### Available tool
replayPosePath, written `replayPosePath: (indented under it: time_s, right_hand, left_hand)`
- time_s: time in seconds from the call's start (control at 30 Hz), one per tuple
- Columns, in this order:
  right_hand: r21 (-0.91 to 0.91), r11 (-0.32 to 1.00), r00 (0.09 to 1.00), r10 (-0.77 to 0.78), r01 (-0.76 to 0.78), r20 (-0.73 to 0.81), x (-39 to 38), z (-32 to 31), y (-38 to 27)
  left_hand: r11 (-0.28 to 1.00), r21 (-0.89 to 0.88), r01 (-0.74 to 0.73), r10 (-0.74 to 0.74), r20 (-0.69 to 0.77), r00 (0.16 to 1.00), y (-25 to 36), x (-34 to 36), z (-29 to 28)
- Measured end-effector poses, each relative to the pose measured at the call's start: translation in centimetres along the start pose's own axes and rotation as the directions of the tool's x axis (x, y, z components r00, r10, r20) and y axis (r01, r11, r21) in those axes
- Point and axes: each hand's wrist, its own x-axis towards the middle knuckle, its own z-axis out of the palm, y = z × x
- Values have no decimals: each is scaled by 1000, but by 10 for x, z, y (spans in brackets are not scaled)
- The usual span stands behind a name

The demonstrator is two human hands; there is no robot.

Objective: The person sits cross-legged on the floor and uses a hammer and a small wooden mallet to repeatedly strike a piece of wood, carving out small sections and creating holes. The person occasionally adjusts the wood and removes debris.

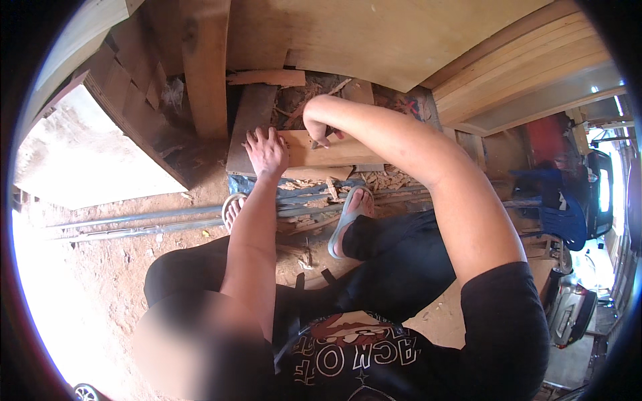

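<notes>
A light wooden board (304,155) lies crosswise in front of me on darker planks. My left hand (267,154) presses on its left end, fingers spread and palm down. Over the board's middle my right hand (317,128) bends down sharply at the wrist, with its fingers curled. A small dark, pointed piece and a bit of red show by those fingers. What the right hand holds is mostly hidden, and I cannot make out its kind.
Wood shavings (388,179) and scraps lie around the board. Long metal bars (160,220) run across the ground by my sandalled feet. Large plywood sheets (374,40) stand beyond, with stacked boards (521,60) at the right. A white-faced panel (100,147) leans at the left.
</notes>
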Motion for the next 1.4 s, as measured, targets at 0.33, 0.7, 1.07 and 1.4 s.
replayPosePath:
  time_s: [0.33,0.7,1.07,1.4]
  right_hand:
    - [-309,938,967,84,-158,-240,31,24,-9]
    - [-302,948,772,-116,-102,-625,8,89,5]
    - [-278,957,416,-222,-79,-882,39,166,39]
    - [-90,989,513,-139,120,-847,53,161,61]
  left_hand:
    - [997,-64,-43,40,-50,998,-3,2,0]
    - [998,-61,-12,14,39,999,-3,4,4]
    - [997,-37,-73,70,-79,994,-6,3,9]
    - [999,1,-34,34,10,999,-1,4,6]
